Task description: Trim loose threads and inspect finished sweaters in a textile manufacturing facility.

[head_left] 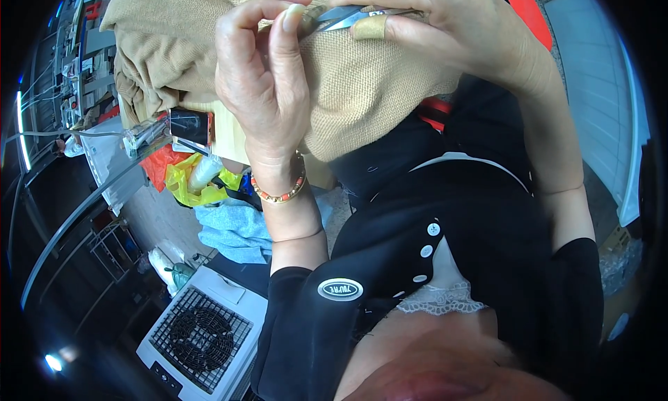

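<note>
A tan knitted garment [362, 88] lies spread under both hands and droops over the edge nearest my body. My right hand [445, 25], with a tan strip of tape round one finger, is closed on small blue-and-silver thread snips [341, 17]. Their tips point left, toward the fingertips of the other hand. My left hand [264, 74], an orange-and-gold bracelet at its wrist, has thumb and forefinger brought together just above the knit. Whatever is between those fingertips is too small to make out.
Left of the garment, a dark phone [191, 127] rests at the edge of a pale wooden surface [226, 133]. Below it are a yellow bag [182, 182] and grey-blue cloth [233, 227]. A white fan unit [202, 331] stands lower left; a pale panel [602, 95] rises at right.
</note>
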`<state>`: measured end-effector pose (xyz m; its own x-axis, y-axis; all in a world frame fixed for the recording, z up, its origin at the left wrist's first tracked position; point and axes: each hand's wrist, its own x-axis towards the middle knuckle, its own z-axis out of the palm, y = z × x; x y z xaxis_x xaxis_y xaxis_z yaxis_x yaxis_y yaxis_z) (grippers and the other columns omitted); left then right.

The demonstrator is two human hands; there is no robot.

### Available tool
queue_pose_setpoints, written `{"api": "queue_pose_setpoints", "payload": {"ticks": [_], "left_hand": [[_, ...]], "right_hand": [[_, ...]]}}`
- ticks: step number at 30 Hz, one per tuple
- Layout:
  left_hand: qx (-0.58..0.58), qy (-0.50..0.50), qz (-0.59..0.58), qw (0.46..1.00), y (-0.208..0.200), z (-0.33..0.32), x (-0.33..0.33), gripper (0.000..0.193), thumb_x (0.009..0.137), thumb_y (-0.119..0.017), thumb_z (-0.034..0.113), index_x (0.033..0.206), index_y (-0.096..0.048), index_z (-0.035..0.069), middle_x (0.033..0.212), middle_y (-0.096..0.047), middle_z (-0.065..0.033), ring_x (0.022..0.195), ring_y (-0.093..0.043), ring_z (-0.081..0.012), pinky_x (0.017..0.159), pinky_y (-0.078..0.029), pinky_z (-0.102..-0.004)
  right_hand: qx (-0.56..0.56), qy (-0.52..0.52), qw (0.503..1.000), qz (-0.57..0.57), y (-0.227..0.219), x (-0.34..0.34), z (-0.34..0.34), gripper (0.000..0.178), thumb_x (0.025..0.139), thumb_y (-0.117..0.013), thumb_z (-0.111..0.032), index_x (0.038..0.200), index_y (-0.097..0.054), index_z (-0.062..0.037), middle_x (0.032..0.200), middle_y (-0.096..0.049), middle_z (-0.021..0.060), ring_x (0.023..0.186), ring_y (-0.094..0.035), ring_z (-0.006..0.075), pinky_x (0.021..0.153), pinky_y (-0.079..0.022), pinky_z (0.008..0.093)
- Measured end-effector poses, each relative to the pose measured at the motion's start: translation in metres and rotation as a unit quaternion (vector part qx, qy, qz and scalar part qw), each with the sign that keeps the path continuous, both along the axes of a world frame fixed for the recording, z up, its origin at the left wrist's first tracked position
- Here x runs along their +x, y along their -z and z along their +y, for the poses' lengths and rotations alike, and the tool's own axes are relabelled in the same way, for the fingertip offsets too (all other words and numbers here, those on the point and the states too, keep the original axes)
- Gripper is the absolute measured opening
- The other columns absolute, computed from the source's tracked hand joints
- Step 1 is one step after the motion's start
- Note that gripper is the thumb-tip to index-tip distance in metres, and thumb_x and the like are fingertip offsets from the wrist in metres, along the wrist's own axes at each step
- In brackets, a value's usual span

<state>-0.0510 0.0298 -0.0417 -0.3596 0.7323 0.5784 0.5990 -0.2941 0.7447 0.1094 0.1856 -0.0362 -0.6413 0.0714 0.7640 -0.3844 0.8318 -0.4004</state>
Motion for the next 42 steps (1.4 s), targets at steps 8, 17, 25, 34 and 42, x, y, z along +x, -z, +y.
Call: {"api": "queue_pose_setpoints", "payload": {"ticks": [8,17,25,34,42], "left_hand": [[0.003,0.010,-0.022,1.000,0.000,0.000,0.003,0.012,0.102,-0.054,0.005,0.110,-0.051,-0.002,0.107,-0.068,-0.0179,0.094,-0.064,-0.0127,0.081,-0.052,-0.0225],[0.020,0.003,-0.024,0.999,0.000,0.001,0.006,0.012,0.102,-0.053,0.005,0.110,-0.050,-0.003,0.108,-0.067,-0.0197,0.093,-0.066,-0.0160,0.080,-0.057,-0.0256],[0.119,-0.136,-0.127,0.975,0.007,-0.036,0.003,0.026,0.098,-0.055,0.000,0.122,-0.046,-0.003,0.122,-0.059,-0.0178,0.105,-0.065,-0.0217,0.095,-0.052,-0.0314],[-0.112,-0.208,-0.047,0.971,0.023,-0.095,0.007,0.033,0.088,-0.073,0.013,0.117,-0.065,0.002,0.111,-0.067,-0.0070,0.102,-0.062,-0.0163,0.092,-0.047,-0.0309],[-0.166,-0.140,-0.206,0.954,0.022,-0.101,0.007,0.047,0.080,-0.080,0.014,0.124,-0.066,0.003,0.111,-0.067,-0.0063,0.099,-0.058,-0.0124,0.092,-0.045,-0.0283]], "right_hand": [[-0.056,0.028,0.979,-0.192,-0.033,0.006,-0.005,0.029,0.088,-0.065,-0.020,0.114,-0.067,-0.0060,0.098,-0.062,0.0140,0.087,-0.065,0.0324,0.071,-0.053,0.0365],[0.042,0.079,0.996,-0.030,0.004,-0.011,-0.004,0.021,0.085,-0.069,-0.016,0.104,-0.070,-0.0064,0.092,-0.063,0.0093,0.077,-0.065,0.0274,0.059,-0.051,0.0339],[-0.130,0.116,0.961,-0.213,-0.035,0.023,-0.016,0.035,0.081,-0.077,-0.006,0.114,-0.071,0.0018,0.071,-0.056,0.0039,0.063,-0.049,0.0137,0.056,-0.039,0.0271],[-0.051,-0.008,0.986,-0.156,-0.023,0.009,-0.023,0.046,0.078,-0.079,-0.008,0.122,-0.068,-0.0016,0.085,-0.058,0.0031,0.068,-0.050,0.0096,0.056,-0.037,0.0208],[-0.101,-0.007,0.972,-0.212,-0.013,-0.005,-0.048,0.062,0.075,-0.081,-0.005,0.133,-0.060,0.0006,0.095,-0.062,0.0049,0.082,-0.058,0.0095,0.072,-0.045,0.0217]]}}
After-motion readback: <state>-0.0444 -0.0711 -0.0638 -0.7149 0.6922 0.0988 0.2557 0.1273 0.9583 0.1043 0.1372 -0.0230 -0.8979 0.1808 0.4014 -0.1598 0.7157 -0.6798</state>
